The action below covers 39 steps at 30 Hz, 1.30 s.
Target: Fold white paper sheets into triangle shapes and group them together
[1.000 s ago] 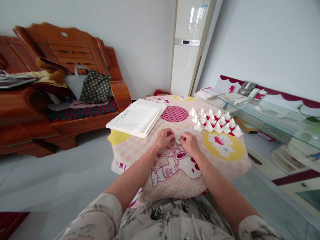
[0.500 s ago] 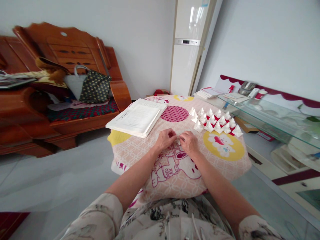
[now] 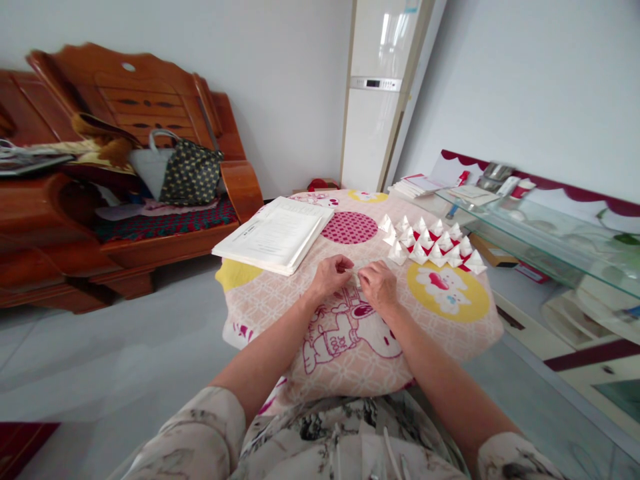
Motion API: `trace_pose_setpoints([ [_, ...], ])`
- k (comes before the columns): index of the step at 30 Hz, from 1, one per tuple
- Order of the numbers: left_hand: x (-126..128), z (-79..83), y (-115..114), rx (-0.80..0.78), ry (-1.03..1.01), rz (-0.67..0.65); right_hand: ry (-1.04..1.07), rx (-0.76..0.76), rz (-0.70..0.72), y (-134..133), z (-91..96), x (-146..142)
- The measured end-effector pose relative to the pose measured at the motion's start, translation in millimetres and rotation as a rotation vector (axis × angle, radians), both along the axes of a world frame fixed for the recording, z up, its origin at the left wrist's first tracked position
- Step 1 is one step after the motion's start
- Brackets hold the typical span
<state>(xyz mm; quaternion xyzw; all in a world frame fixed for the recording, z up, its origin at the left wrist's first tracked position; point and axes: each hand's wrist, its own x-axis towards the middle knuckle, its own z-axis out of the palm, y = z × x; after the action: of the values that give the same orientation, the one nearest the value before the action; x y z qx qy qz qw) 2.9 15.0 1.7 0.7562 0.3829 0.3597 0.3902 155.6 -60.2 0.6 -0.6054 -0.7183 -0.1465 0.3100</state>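
Close together over the cloth-covered table, my two hands pinch at a small whitish piece of paper that is mostly hidden by the fingers. My left hand has its thumb and fingers curled together at the paper's left side. On the other side, my right hand is closed with its fingers bent inward. Beyond my right hand stand several folded white paper pieces with pointed tops, set in rows with red showing between them.
A stack of white paper sheets lies on the table's left. To the right is a glass-topped cabinet holding papers and a cup. A wooden sofa with bags stands at left, and a tall air conditioner at the back.
The fingers of my right hand have curled in a little more. Both hands stay in nearly the same place, and the rest is unmoved.
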Motion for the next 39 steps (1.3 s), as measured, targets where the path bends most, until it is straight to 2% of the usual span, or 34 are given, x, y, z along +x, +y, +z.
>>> trace_pose_setpoints([
  [11,-1.4,-1.1,3.9,-0.093,-0.108,-0.013,0.016,0.006,0.002,-1.1,2.1,-0.4],
  [24,1.6,-4.6,6.0,-0.108,-0.165,-0.040,-0.016,0.028,-0.015,0.1,-0.2,-3.3],
  [32,3.8,-0.2,0.3,-0.078,-0.020,0.116,-0.168,0.048,0.069,-1.6,-1.6,-6.8],
  [39,-1.3,5.6,-2.2,-0.009,0.132,0.196,-0.170,0.107,0.091,-1.1,-2.8,-7.0],
])
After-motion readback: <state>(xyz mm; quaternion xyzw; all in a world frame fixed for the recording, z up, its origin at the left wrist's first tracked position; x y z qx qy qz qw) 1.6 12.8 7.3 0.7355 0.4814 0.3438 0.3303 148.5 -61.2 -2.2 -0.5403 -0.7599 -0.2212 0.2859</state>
